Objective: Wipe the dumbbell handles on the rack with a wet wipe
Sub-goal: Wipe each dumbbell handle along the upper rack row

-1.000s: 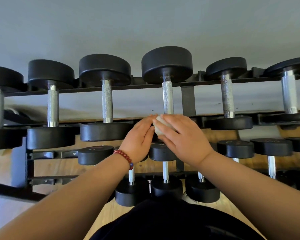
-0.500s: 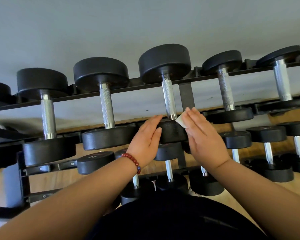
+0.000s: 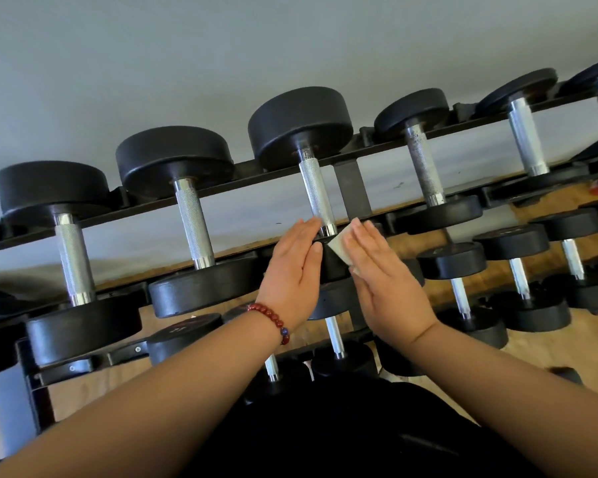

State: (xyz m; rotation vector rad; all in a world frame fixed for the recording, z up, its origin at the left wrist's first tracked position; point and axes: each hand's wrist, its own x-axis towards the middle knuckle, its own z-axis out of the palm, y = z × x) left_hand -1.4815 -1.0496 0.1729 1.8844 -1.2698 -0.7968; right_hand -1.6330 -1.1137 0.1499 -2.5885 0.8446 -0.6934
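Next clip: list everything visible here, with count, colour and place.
rack: one, black, against the wall
upper-row dumbbells: six at least partly visible, black heads, silver handles, top tier
lower-row dumbbells: several, black and silver, tiers below
wet wipe: one, white, under the right fingers at the centre dumbbell's near head
wall: grey, behind the rack
floor: wooden, beneath the rack
bracelet: one, red beads, left wrist
left hand: one, fingers straight, touching that same head
right hand: one, fingers straight, pressing the wipe
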